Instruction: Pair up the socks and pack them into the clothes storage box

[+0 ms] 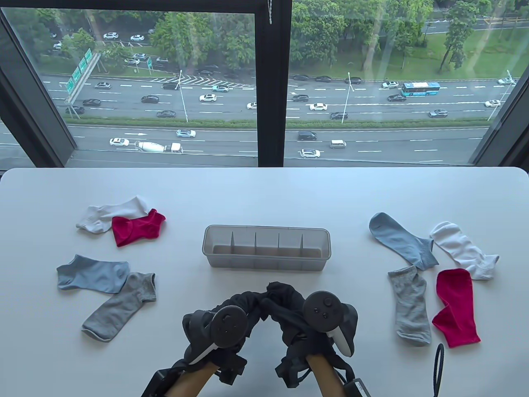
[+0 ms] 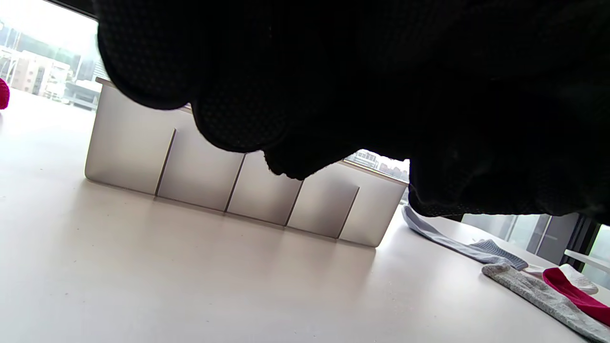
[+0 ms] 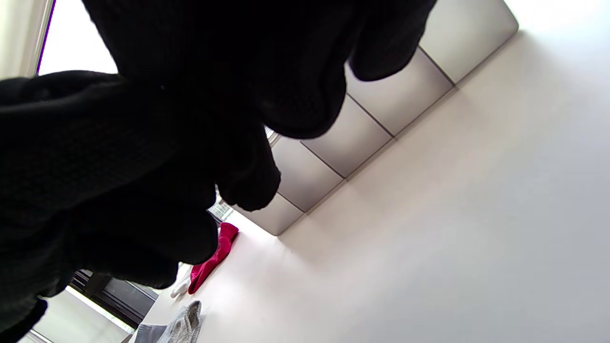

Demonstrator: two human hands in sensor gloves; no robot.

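Both hands hold a bunched pair of black socks (image 1: 276,294) just in front of the clear divided storage box (image 1: 264,262); its compartments hold nothing. My left hand (image 1: 241,309) grips the bundle's left side and my right hand (image 1: 287,316) grips its right side. Dark glove and sock fabric fills the top of both wrist views, above the box (image 2: 238,181) (image 3: 362,128). On the left lie a white sock (image 1: 109,211), a red sock (image 1: 138,228), a blue sock (image 1: 93,273) and a grey sock (image 1: 120,307). On the right lie a blue sock (image 1: 400,240), a white sock (image 1: 463,249), a grey sock (image 1: 411,307) and a red sock (image 1: 454,308).
The white table (image 1: 264,194) ends at a large window at the back. A black cable loop (image 1: 438,368) lies near the front right edge. Bare tabletop lies between the box and each group of socks.
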